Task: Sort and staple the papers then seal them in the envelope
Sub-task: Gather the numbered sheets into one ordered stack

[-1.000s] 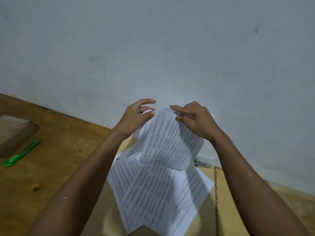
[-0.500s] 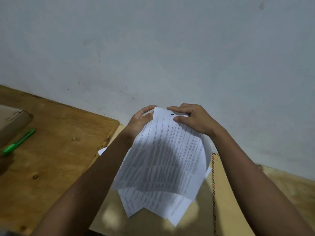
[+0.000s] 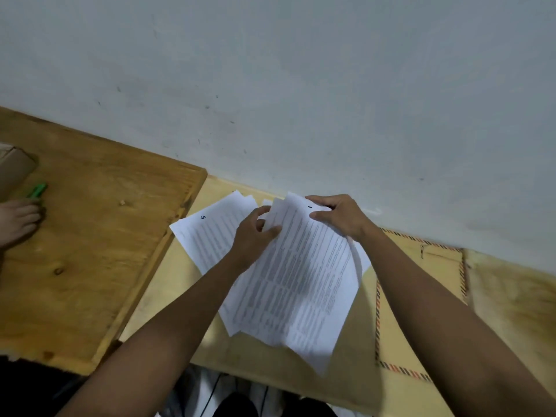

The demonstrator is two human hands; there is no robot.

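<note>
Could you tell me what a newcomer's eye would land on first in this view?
First, the two hands, left and right, gripping the top of a sheaf of printed papers at centre. Beneath lies a brown envelope with a striped border, and a green pen sits far left.

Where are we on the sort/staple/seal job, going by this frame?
Early: sorting. Both hands, left hand and right hand, hold a sheaf of printed sheets by its top edge; the top one is marked 1. A sheet marked 5 lies loose on the table. No stapler is in view. The envelope lies flat and untouched. Stapling, inserting and sealing remain.
</note>
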